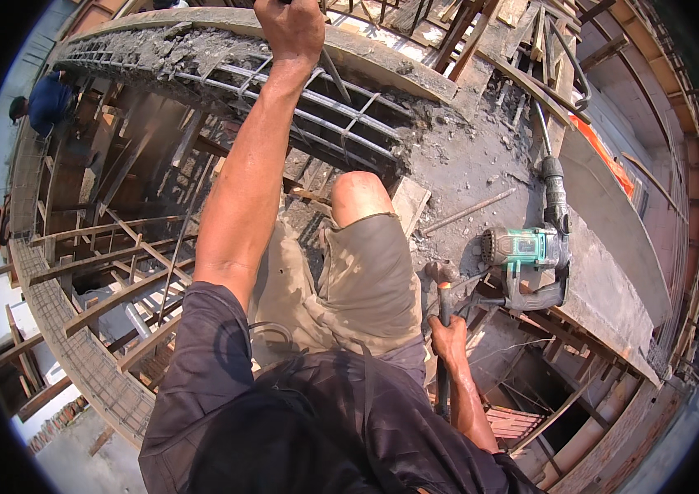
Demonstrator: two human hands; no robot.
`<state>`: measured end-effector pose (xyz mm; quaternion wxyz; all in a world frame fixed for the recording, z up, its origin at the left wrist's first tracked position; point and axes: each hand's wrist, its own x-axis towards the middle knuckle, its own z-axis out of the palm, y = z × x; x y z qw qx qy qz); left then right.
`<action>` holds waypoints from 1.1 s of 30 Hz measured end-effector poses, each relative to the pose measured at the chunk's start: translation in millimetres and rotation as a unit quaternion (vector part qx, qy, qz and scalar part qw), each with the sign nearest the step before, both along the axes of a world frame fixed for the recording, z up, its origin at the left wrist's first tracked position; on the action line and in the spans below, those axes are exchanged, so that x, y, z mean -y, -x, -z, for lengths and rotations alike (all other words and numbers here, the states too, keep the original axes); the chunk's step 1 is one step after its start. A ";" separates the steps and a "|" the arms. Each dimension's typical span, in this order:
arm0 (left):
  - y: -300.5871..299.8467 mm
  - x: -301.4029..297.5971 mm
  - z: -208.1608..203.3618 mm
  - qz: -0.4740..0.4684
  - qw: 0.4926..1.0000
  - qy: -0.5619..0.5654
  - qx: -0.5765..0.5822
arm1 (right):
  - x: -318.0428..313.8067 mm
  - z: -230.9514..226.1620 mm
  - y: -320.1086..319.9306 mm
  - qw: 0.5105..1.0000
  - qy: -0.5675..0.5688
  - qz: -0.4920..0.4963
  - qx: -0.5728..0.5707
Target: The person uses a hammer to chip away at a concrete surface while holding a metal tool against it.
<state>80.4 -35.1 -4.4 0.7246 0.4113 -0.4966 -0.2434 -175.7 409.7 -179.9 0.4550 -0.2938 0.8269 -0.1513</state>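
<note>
The left hand (pixel 288 29) grips the broken beam's rebar (pixel 316 107); the right hand (pixel 448 333) clenches a hammer (pixel 443 288). A slip (scaffolding gapes below) risks falling.

Bright, hard daylight from above casts short, crisp shadows on the grey rubble-strewn concrete slab (pixel 481 165), while fisheye distortion bends straight edges toward the black circular rim; focus stays sharp throughout, without glare.

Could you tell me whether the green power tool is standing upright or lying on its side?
Lying on its side: the green power tool rests flat on the concrete slab, handle toward the right hand.
</note>
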 end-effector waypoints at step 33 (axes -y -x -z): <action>-64.1 22.1 58.1 0.232 0.899 -0.023 0.371 | 7.5 -3.5 -2.3 0.999 -0.013 -0.008 -0.051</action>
